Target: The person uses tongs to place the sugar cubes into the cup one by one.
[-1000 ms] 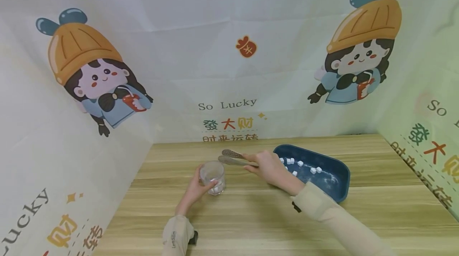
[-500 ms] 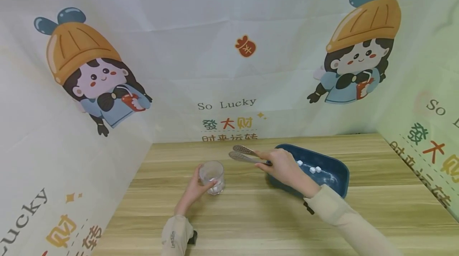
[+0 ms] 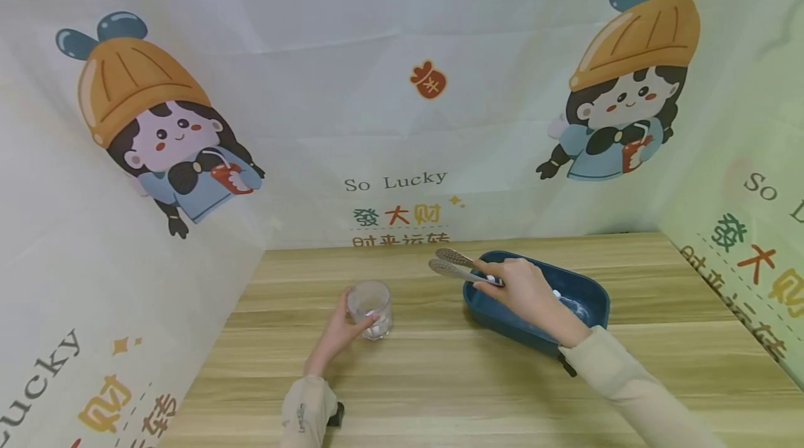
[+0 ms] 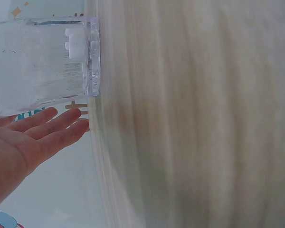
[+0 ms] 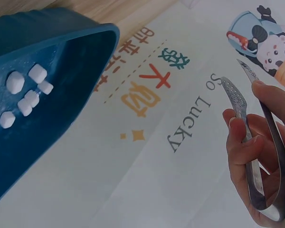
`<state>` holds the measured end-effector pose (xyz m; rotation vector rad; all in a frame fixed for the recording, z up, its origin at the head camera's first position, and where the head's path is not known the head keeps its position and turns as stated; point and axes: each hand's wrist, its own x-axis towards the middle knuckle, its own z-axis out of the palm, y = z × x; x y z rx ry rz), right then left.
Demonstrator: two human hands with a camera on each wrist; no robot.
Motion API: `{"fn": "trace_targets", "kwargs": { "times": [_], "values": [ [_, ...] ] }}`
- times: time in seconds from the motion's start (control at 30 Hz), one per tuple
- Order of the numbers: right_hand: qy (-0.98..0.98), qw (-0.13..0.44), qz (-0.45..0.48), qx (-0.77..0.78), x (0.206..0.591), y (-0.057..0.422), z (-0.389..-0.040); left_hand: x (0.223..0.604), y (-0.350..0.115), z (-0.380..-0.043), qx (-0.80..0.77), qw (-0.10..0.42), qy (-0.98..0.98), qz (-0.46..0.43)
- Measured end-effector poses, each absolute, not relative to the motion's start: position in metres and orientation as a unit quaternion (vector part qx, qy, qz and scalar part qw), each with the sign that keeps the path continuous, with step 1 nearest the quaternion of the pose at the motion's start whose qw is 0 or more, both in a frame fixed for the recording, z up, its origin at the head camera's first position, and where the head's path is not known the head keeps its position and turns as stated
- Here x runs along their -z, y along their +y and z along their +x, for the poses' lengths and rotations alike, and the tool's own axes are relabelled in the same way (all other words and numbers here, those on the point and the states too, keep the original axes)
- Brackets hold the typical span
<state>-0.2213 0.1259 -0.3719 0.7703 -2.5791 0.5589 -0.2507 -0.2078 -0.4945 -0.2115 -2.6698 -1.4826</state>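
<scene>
Some white cubes (image 4: 77, 43) are already contained in the clear glass (image 3: 369, 293), clasped on the counter (image 3: 427, 385) by fingers of the left hand (image 3: 341, 331), several being left in the blue tray (image 5: 88, 45) while empty tongs (image 3: 448, 268) are gripped by the right hand's curled fingers (image 3: 488, 267).

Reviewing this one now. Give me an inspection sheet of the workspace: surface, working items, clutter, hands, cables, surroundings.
Surface: wood-grain table.
Working items: glass upright, white cubes at its bottom; tongs with tips apart, nothing between them; blue tray with more white cubes inside.
Clutter: nothing seen.
Hands: left hand holds the glass; right hand grips the tongs and, in the head view, appears over the tray.
Cables: nothing seen.
Surroundings: pale backdrop behind and at both sides, printed with cartoon figures and lettering.
</scene>
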Motion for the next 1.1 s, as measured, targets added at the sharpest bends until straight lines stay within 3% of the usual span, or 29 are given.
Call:
{"fn": "trace_targets", "kwargs": {
  "times": [1.1],
  "values": [
    [-0.946, 0.158, 0.218, -0.180, 0.386, 0.186, -0.219, 0.494, -0.210, -0.252, 0.475, 0.039, -0.877, -0.065]
  ]
}}
